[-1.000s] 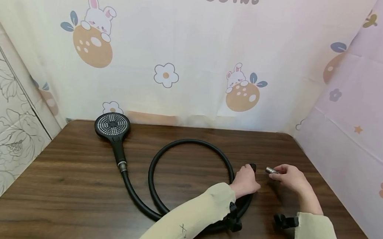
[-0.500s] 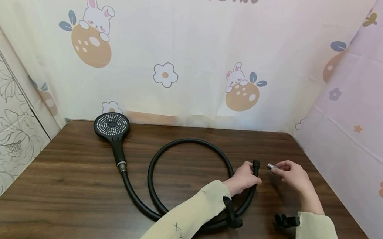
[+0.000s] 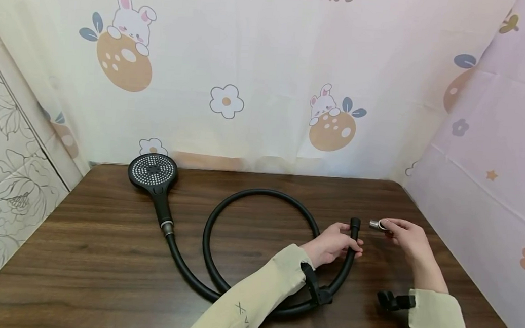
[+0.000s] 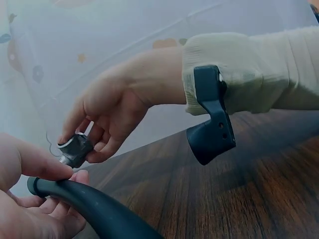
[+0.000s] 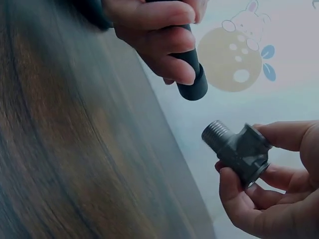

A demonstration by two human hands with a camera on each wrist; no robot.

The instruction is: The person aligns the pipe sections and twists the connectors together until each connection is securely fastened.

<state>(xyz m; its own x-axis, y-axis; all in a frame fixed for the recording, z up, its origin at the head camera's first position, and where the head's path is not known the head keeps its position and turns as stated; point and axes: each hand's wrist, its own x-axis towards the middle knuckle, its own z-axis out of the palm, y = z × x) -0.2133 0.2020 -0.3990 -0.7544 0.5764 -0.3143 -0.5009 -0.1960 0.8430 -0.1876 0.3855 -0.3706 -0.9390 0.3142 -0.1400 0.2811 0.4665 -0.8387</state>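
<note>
My left hand (image 3: pixel 329 244) grips the black shower hose (image 3: pixel 207 231) just below its end nut (image 3: pixel 355 223), which points away from me. To its right, my right hand (image 3: pixel 411 241) pinches a silver metal tee fitting (image 5: pixel 241 149) between thumb and fingers. In the right wrist view, the fitting's threaded end (image 5: pixel 218 135) faces the hose nut (image 5: pixel 193 89), with a gap between them. The left wrist view has the fitting (image 4: pixel 76 149) just beyond my left fingers. Coiled in a loop on the table, the hose runs to a black shower head (image 3: pixel 153 170) at the back left.
The brown wooden table (image 3: pixel 100 254) ends at a printed curtain (image 3: pixel 268 83) along the back. More curtain (image 3: pixel 509 166) hangs at the right side. Black wrist mounts (image 3: pixel 394 301) sit on both cream sleeves, one close to the hose loop.
My left hand has shifted slightly right and turned, bringing the hose end into plain view. My right hand has raised the tee fitting a little and turned it.
</note>
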